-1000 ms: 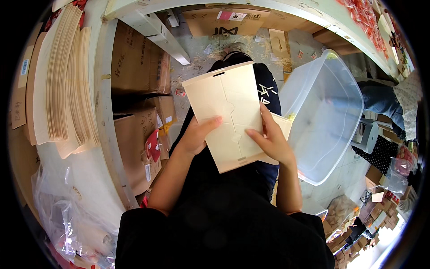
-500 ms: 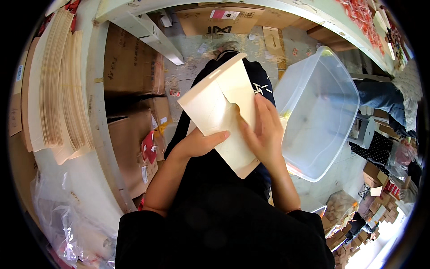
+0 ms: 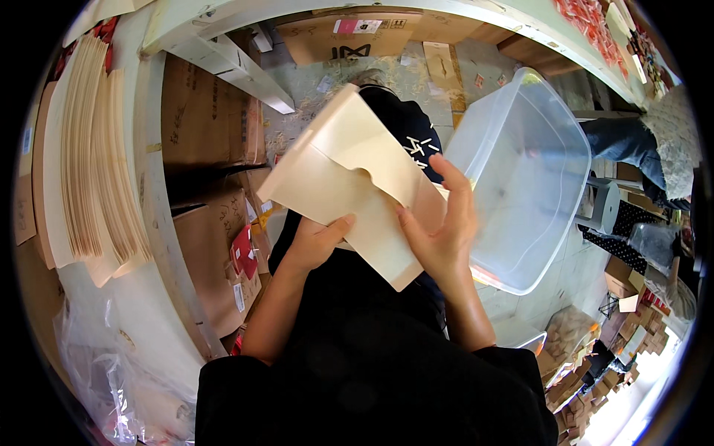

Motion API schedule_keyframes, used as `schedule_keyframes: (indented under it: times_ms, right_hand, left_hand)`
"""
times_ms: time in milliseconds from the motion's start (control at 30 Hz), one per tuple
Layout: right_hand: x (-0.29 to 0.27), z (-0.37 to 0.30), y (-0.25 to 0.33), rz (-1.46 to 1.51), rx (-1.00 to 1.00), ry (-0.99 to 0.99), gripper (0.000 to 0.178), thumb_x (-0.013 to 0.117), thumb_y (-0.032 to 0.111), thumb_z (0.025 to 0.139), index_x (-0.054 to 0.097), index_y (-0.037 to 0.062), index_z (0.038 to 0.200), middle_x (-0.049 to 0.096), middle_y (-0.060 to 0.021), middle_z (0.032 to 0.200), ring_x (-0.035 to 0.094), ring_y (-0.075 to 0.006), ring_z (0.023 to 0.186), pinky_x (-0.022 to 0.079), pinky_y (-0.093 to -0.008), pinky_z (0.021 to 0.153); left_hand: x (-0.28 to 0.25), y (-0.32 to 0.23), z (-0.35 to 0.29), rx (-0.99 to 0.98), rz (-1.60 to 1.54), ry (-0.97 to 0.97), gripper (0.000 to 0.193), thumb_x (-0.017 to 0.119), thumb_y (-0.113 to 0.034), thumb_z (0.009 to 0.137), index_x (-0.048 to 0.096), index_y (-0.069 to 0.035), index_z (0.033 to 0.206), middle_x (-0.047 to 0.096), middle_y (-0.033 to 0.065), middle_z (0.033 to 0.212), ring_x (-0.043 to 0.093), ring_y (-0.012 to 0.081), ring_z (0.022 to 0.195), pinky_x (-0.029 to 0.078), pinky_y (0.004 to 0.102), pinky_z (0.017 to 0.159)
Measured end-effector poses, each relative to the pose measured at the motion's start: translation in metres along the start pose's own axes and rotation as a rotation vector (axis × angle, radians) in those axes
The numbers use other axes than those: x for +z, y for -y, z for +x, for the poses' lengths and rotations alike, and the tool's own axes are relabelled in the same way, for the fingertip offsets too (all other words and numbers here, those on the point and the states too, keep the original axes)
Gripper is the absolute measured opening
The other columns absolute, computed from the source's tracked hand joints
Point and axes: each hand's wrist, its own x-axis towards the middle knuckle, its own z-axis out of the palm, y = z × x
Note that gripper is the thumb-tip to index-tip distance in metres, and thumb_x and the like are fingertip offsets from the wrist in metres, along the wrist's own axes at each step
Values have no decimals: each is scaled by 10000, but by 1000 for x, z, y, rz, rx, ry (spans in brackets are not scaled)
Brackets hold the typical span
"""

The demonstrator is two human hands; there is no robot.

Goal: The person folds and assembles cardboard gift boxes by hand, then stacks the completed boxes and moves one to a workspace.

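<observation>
A cream paperboard box (image 3: 316,175), partly flat with folded panels and a curved notch in one edge, is held tilted above my lap. My left hand (image 3: 316,241) grips its lower left edge, thumb on the upper face and fingers hidden beneath. At the right side, my right hand (image 3: 450,230) has its thumb touching the panel near the notch. Its index finger is raised and spread apart from the thumb; the other fingers are partly hidden. Small white sticks (image 3: 422,147) lie on the dark cloth over my leg, just beyond the box.
A clear plastic bin (image 3: 524,186) stands close on my right. To my left, a white table (image 3: 111,297) bears a stack of cream paperboard sheets (image 3: 89,156) and clear plastic film (image 3: 111,386). Cardboard boxes (image 3: 212,111) sit below. Another person's jeans-clad leg (image 3: 625,152) shows at right.
The box has shifted left and its far end has risen toward me. My right hand's fingers have lifted from the panel and spread. My left hand keeps its hold.
</observation>
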Motion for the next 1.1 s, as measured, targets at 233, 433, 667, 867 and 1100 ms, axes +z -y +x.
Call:
schedule_keyframes:
  times_ms: [233,433,667,867,1100]
  right_hand:
    - [11,-19,15,101,-220,203,407,578,-41,708,467,-72,1098,512,-208,1057,518,-341,981,432,-374,822]
    - [48,-11,8,-45,29,279,417,491,61,802,381,-69,1183,439,-242,1090,464,-377,958,394,-407,827]
    - [49,-20,-22,284,-103,168,251,476,22,796,523,-8,1041,563,-154,941,521,-310,807,419,-347,725]
    - [42,-18,-27,554,79,257,92,459,27,820,514,16,893,573,-123,850,505,-228,687,403,-298,657]
    - [34,-17,-19,482,148,364,13,469,27,816,466,19,806,555,-132,835,498,-264,739,391,-310,682]
  left_hand:
    - [5,7,3,-48,-177,-178,316,463,-4,828,447,27,1142,523,23,862,493,64,682,414,189,542]
    - [37,-3,6,74,7,-271,285,486,30,801,491,44,1086,551,96,1019,548,160,897,446,268,771]
    - [18,-12,1,234,422,-194,218,535,-99,827,519,46,988,572,103,910,559,174,802,444,281,693]
    - [10,-26,2,388,490,-286,197,442,-161,888,506,15,825,500,55,690,468,130,617,376,272,533]
    - [5,-32,7,446,674,-336,132,444,-82,864,524,23,859,543,108,682,497,170,537,372,287,470]
